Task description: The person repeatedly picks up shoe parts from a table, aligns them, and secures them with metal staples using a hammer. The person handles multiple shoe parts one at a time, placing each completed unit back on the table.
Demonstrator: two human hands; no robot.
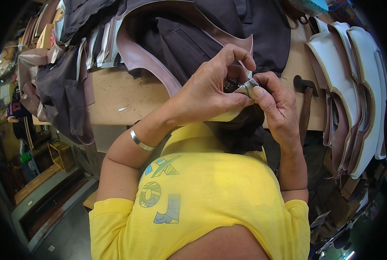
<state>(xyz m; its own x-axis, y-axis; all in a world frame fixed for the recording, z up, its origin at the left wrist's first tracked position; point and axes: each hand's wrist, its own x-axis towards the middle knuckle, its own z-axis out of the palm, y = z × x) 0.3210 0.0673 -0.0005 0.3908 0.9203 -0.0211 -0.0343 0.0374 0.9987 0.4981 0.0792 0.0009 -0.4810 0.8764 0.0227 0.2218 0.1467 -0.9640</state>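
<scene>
Close in front of my chest, both hands work at a small pale, folded edge piece (247,88) with thin dark lines on it, perhaps thread. My left hand (217,84) pinches it between thumb and fingers, its index finger arched above. From the other side, my right hand (278,102) grips the same piece with thumb and bent index finger. A dark rounded part (230,85) shows between the left fingers; its kind is unclear. Below the hands hangs dark material (247,128). Just beyond them lies dark cloth (180,41) with shiny mauve leather-like trim (145,71).
A hammer (306,97) lies right of my hands, its handle over the table edge. Stacked white and mauve curved panels (354,86) hang at the right. More dark and mauve pieces (63,91) drape off the tan table (111,93) at left. A yellow crate (61,155) stands lower left.
</scene>
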